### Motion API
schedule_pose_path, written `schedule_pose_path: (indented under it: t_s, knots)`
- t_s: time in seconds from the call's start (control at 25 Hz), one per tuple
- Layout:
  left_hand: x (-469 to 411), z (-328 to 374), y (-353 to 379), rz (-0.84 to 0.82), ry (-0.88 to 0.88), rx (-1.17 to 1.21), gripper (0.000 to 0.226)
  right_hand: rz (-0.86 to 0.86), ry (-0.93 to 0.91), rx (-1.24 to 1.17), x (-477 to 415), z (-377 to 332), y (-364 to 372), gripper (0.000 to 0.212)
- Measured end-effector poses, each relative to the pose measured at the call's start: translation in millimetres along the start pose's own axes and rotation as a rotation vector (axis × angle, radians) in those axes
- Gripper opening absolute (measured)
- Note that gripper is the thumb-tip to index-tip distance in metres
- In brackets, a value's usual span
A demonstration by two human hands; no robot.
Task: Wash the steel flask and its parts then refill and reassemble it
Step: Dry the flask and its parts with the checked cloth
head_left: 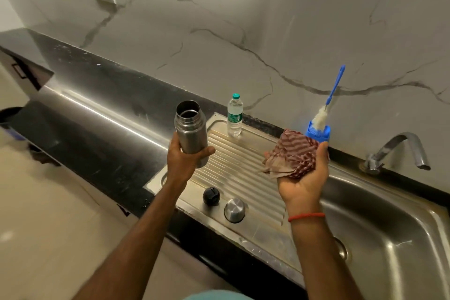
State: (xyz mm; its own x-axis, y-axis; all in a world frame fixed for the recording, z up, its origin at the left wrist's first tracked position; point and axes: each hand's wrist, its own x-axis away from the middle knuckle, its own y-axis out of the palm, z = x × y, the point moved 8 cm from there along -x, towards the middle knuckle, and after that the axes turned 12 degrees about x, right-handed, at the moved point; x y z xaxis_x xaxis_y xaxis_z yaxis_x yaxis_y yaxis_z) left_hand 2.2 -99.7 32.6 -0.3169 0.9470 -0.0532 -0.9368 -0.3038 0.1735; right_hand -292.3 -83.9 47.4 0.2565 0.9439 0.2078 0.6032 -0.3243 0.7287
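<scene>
My L grip [187, 161] is holding the open steel flask [191, 129] upright above the drainboard [243, 173], fingers wrapping its lower body. My R grip [304, 175], palm up, is cupping a bunched striped cloth [292, 156] to the flask's right. Black stopper [211, 196] & steel cap [234, 210] are sitting side by side at the drainboard's near edge, water bottle [235, 114] standing at the far edge.

Dim, overhead glare streaks the counter [102, 109]; edges warp.

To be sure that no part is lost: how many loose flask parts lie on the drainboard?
2. The black stopper lies near the front edge of the drainboard; the steel cap lies just to its right. The striped cloth may hide more.
</scene>
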Motion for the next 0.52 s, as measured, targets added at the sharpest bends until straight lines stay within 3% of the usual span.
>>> schedule_pose_path:
  t_s: [0.04, 0.12, 0.24, 0.4, 0.52]
  knots:
    - [-1, -7, -6, -0.008, -0.013, -0.026, 0.086, -0.016, 0.007, 0.003, -2, 3, 4, 0.049]
    - [-1, -22, -17, -0.018, -0.052, -0.073, 0.083, -0.052, 0.076, 0.029, -2, 14, 14, 0.016]
    - [-4, -48, -35, -0.026, -0.101, -0.116, 0.075, -0.058, 0.116, 0.043, 4, 31, 25, 0.032]
    - [-6, -76, -49, -0.075, -0.122, -0.173, 0.075, -0.114, 0.128, 0.079, 15, 53, 33, 0.031]
    - [-10, -95, -56, -0.06, -0.129, -0.177, 0.08, -0.122, 0.142, 0.11, 17, 63, 27, 0.048]
